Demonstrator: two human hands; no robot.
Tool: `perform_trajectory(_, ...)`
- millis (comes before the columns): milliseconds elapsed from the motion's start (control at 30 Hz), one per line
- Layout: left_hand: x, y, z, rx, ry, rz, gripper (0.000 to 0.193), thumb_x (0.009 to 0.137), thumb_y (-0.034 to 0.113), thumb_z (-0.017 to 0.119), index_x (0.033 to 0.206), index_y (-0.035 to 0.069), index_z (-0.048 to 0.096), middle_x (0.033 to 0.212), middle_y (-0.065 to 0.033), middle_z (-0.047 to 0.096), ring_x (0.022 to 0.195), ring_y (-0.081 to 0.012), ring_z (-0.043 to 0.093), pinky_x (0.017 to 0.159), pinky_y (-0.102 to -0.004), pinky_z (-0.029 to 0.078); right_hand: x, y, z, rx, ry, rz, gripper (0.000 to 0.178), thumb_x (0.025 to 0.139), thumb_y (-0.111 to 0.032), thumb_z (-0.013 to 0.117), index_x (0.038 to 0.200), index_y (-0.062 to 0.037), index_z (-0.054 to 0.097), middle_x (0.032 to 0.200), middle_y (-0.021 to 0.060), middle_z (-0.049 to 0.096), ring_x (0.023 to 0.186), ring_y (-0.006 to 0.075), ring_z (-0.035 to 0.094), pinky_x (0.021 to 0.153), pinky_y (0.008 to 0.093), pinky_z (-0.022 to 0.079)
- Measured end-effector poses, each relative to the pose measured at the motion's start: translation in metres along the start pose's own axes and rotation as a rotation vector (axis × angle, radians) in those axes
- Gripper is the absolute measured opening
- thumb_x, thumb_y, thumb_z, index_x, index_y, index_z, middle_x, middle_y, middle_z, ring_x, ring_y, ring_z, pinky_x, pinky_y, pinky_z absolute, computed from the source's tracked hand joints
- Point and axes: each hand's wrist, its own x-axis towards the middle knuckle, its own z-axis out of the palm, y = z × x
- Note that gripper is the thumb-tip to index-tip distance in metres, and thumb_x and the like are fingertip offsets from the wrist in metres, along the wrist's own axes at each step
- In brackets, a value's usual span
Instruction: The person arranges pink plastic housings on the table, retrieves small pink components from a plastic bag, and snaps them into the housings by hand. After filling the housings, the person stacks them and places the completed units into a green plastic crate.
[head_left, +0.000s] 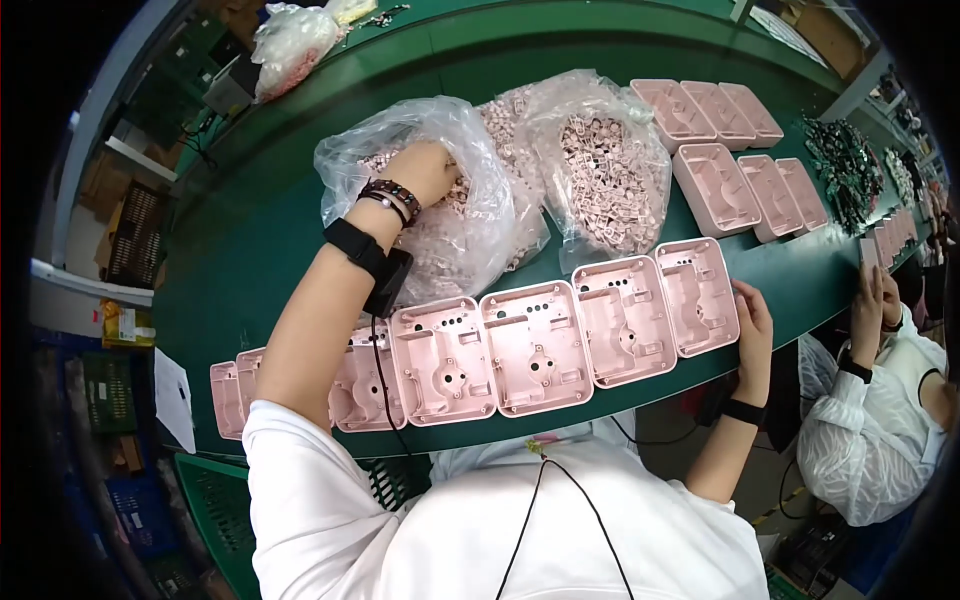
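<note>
My left hand is down inside a clear plastic bag of small pink plastic parts. Its fingers are bent and closed among the parts; whatever they hold is hidden. At the right end of a row of pink plastic housings, my right hand rests against the side of the last housing, fingers loosely extended, not gripping it. The housings lie open side up along the near table edge, with posts and holes inside; a nearer one shows these well. My left forearm covers part of the row's left end.
A second bag of small pink parts stands to the right. Behind it are more pink housings in two rows. Dark cable-like pieces are heaped at far right, near a co-worker's hands. A green crate sits below the table.
</note>
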Motion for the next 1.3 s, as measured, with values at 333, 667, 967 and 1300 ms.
perform_trajectory(333, -0.026, -0.005, -0.001, 0.027, 0.474, 0.04, 0.021, 0.08, 0.019, 0.054, 0.094, 0.003, 0.054, 0.094, -0.0203, 0.057, 0.087, -0.0368, 0.055, 0.073, -0.0457, 0.044, -0.002, 0.009, 0.007, 0.012, -0.002, -0.117, 0.023, 0.092, -0.014, 0.044, 0.105, 0.0016, 0.055, 0.091, 0.0016, 0.057, 0.082, 0.0076, 0.051, 0.074, 0.0192, 0.04)
perform_trajectory(667, -0.044, 0.003, -0.033, -0.297, 0.879, -0.058, 0.015, 0.088, 0.019, 0.047, 0.09, 0.004, 0.051, 0.064, -0.011, 0.053, 0.063, -0.0301, 0.056, 0.055, -0.0362, 0.043, -0.005, 0.016, 0.008, -0.098, 0.074, -0.194, 0.022, 0.092, -0.014, 0.044, 0.1, 0.0019, 0.056, 0.086, 0.0025, 0.056, 0.078, 0.0086, 0.049, 0.072, 0.0205, 0.04)
perform_trajectory(967, -0.129, 0.083, -0.069, -1.454, 0.315, -0.096, 0.028, 0.092, 0.03, 0.042, 0.084, 0.004, 0.051, 0.051, 0.0031, 0.04, 0.042, -0.0037, 0.034, 0.04, -0.0195, 0.027, -0.014, -0.013, 0.0, -0.145, 0.164, -0.117, 0.021, 0.092, -0.014, 0.044, 0.102, 0.0006, 0.055, 0.081, 0.0009, 0.052, 0.069, 0.0061, 0.045, 0.061, 0.0183, 0.037)
perform_trajectory(1300, -0.176, 0.091, -0.014, -1.624, -0.372, 0.206, 0.021, 0.086, 0.019, 0.057, 0.093, 0.001, 0.051, 0.067, -0.0016, 0.053, 0.061, -0.0096, 0.05, 0.056, -0.0219, 0.039, -0.043, -0.174, 0.121, -0.269, -0.665, -0.887, 0.046, 0.074, -0.025, 0.067, 0.109, -0.0003, 0.054, 0.087, 0.0109, 0.052, 0.068, 0.0202, 0.051, 0.062, 0.0288, 0.041)
